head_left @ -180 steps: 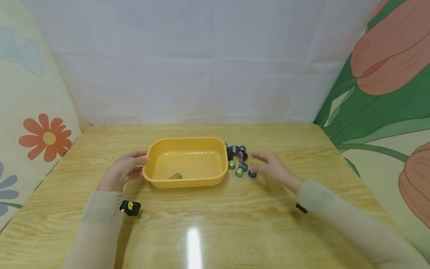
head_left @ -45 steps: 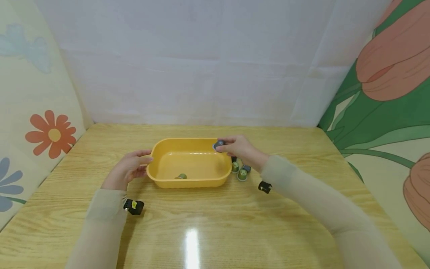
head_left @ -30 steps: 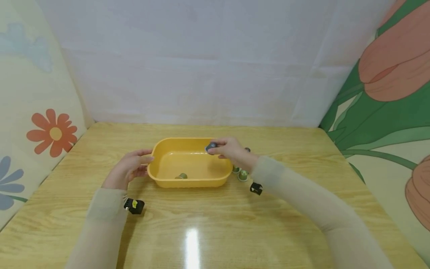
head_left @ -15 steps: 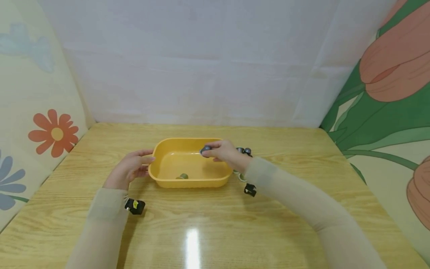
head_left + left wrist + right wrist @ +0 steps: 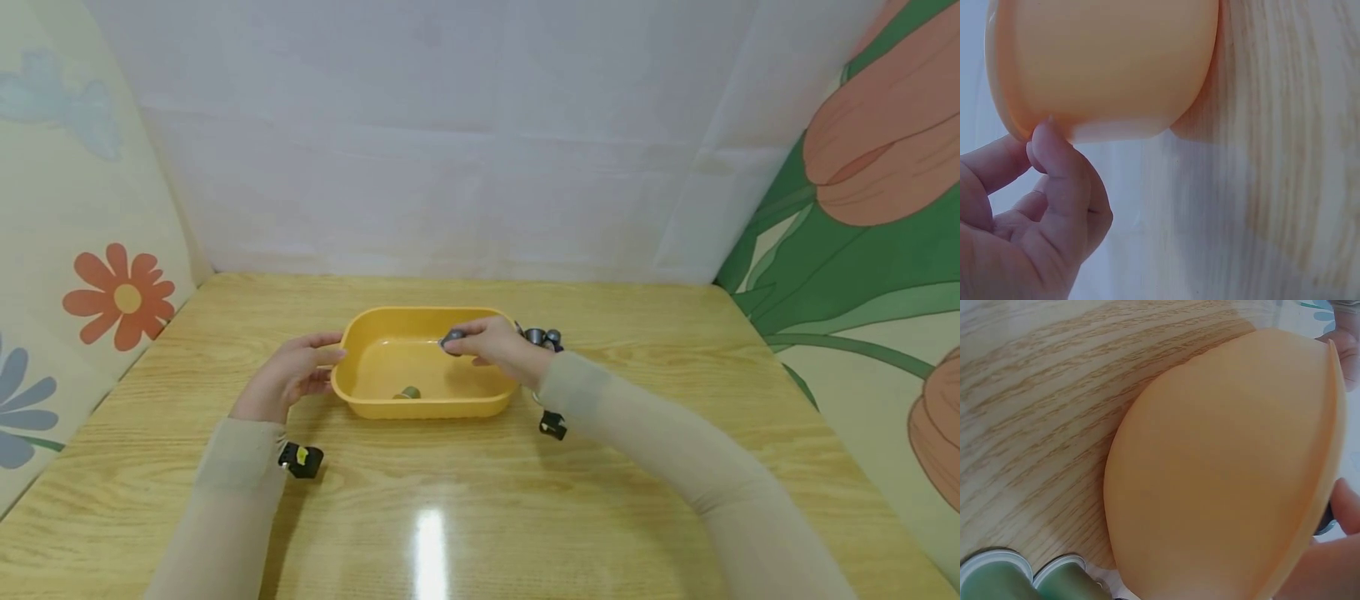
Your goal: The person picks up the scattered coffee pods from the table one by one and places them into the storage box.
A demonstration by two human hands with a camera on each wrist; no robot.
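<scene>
- A dark pod (image 5: 452,342) is pinched between the thumb and fingers of the right hand (image 5: 501,343) and held over the inside of the yellow tub (image 5: 420,408); its height above the floor of the tub cannot be told.
- The tub's rim is pinched at its left end by the thumb and finger of the left hand (image 5: 288,379).
- One green pod (image 5: 411,392) is seen inside the tub, by the near wall.
- More dark pods (image 5: 535,336) are grouped on the wooden table (image 5: 510,500), just beside the tub's right end.
- Two green pods (image 5: 997,581) are shown there by the right wrist view.
</scene>
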